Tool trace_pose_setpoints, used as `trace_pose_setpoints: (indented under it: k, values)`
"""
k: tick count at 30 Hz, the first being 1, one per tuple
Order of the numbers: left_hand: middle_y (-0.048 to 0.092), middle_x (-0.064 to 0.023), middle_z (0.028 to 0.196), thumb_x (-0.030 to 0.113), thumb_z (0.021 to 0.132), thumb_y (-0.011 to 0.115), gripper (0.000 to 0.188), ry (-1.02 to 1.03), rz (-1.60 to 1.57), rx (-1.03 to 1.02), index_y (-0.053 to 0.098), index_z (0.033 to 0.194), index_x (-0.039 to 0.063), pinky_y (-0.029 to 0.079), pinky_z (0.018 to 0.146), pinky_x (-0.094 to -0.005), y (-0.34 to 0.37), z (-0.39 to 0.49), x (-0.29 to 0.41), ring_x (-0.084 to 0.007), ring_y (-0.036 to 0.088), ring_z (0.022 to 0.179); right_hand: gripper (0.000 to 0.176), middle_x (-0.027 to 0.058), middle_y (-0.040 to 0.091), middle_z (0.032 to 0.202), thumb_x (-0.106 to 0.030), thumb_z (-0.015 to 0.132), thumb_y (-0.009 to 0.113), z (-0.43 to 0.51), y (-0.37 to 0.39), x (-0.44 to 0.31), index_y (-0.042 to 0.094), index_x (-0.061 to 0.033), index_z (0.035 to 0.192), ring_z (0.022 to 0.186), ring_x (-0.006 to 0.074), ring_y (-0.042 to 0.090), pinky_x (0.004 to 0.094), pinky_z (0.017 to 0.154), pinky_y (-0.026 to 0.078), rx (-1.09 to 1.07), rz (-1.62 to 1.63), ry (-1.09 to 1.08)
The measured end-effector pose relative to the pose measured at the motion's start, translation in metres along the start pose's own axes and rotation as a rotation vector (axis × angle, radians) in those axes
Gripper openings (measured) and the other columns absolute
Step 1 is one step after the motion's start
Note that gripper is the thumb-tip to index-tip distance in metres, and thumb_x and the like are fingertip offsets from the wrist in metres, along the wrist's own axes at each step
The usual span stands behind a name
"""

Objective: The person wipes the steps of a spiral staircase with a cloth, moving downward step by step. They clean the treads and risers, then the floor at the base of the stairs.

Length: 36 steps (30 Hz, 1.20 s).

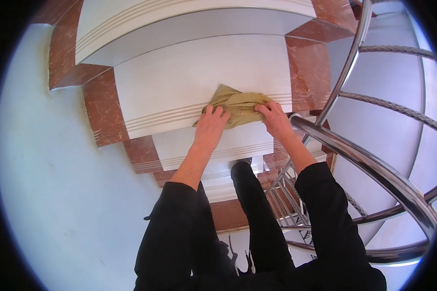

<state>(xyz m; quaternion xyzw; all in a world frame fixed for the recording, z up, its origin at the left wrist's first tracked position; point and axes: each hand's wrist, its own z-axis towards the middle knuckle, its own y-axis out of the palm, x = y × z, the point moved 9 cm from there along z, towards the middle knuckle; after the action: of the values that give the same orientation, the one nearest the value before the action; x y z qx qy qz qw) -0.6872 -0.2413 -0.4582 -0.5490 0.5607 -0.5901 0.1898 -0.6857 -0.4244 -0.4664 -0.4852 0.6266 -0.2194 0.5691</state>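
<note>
A crumpled olive-yellow cloth (240,105) lies over the grooved front edge of a white stair tread (204,69), right of its middle. One corner of the cloth points up toward the back of the step. My left hand (211,125) grips the cloth's left part, fingers bent into the fabric. At the right end, my right hand (275,116) pinches a fold between thumb and fingers. Folds stretch between the two hands. Some fingertips are hidden in the fabric.
Reddish-brown marbled stone borders (307,72) flank the steps. A white wall (58,174) runs along the left. To the right curves a polished metal handrail (364,160) with twisted-pattern bars (389,105). Lower steps (215,145) descend toward my black-trousered legs (256,207).
</note>
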Motion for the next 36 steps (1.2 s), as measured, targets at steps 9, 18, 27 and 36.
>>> trace_pose_setpoints:
  k: [9,18,27,36]
  values:
    - [0.058,-0.0042,0.109,-0.002,0.077,0.061,0.036,-0.059,0.054,0.012,0.066,0.109,0.014,0.053,0.089,-0.0408,0.006,0.013,0.024,-0.0282,0.053,0.109,0.046,0.0122,0.053,0.107,0.007,0.078,0.056,-0.03,-0.002,0.022,0.058,-0.0124,0.12,0.108,0.0355,0.053,0.0417,0.087,0.051,0.12,0.059,-0.072]
    - [0.056,-0.0074,0.137,0.015,0.086,0.056,0.033,0.328,0.269,-0.017,0.067,0.117,0.016,0.034,0.112,-0.0533,0.156,0.007,0.127,-0.0317,0.04,0.138,0.071,0.0163,0.046,0.139,-0.012,0.083,0.066,-0.153,0.068,0.139,0.037,-0.0151,0.147,0.126,0.0408,0.048,0.0491,0.102,0.046,-0.129,-0.096,0.346]
    - [0.039,-0.0046,0.156,0.02,0.093,0.054,0.048,0.327,0.197,-0.202,0.054,0.14,0.024,0.026,0.114,-0.0641,0.267,0.003,0.066,-0.0301,0.029,0.148,0.077,0.0177,0.033,0.157,-0.023,0.086,0.068,-0.158,0.176,0.172,0.033,-0.0178,0.154,0.137,0.0452,0.039,0.0534,0.112,0.035,-0.177,-0.136,0.351]
    - [0.042,-0.0001,0.155,0.018,0.097,0.045,0.048,0.169,0.266,-0.215,0.05,0.144,0.028,0.018,0.12,-0.0605,0.188,-0.068,-0.137,-0.0241,0.032,0.146,0.075,0.0219,0.038,0.151,-0.021,0.085,0.068,-0.043,0.254,-0.008,0.036,-0.0185,0.152,0.133,0.0472,0.039,0.0516,0.113,0.032,-0.12,-0.08,0.089]
